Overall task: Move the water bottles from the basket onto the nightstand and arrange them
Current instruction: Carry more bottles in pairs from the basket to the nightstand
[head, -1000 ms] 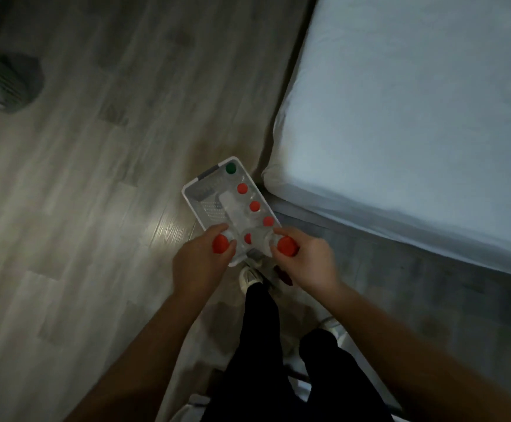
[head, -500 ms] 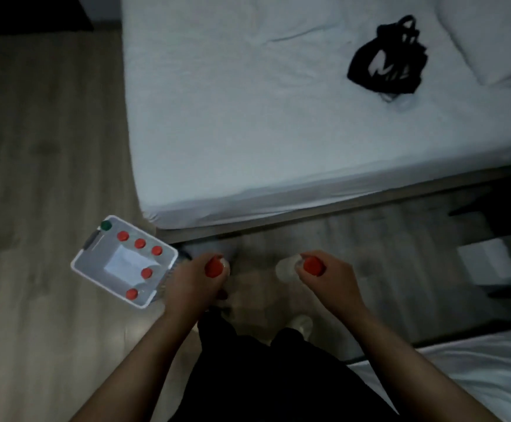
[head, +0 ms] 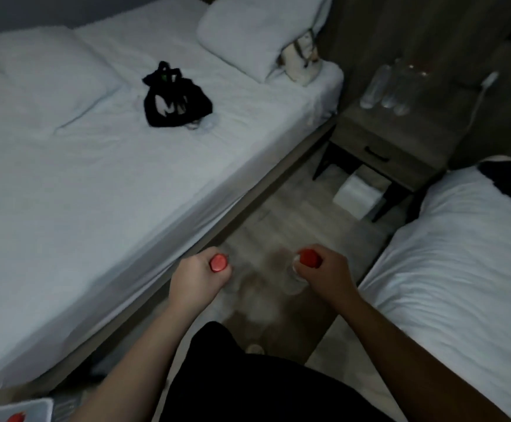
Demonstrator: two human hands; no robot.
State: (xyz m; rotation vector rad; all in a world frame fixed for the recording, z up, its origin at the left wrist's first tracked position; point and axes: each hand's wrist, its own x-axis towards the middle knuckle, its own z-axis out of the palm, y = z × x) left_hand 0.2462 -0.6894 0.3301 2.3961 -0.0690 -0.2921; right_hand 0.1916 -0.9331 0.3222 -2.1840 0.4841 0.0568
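Bedroom aisle before the nightstand (head: 379, 132).
Left grip (head: 199, 275) is clasping one red-capped bottle (head: 218, 263), right grip (head: 327, 272) a second bottle (head: 296, 277), short of the nightstand; clear bottles (head: 382, 86) are standing on its surface.

In your left hand (head: 193, 281) the left bottle (head: 218, 263) shows a smooth red plastic cap. The right bottle (head: 295, 280), in your right hand (head: 329, 277), has the same cap over clear, glossy plastic. The standing bottles (head: 385, 86) look like clear plastic too, on a matt, grey wood-grain table (head: 379, 138). The bed sheet (head: 96, 184) is creased white cloth, the bag (head: 175, 102) black cloth, and the floor (head: 297, 217) pale wood planks.
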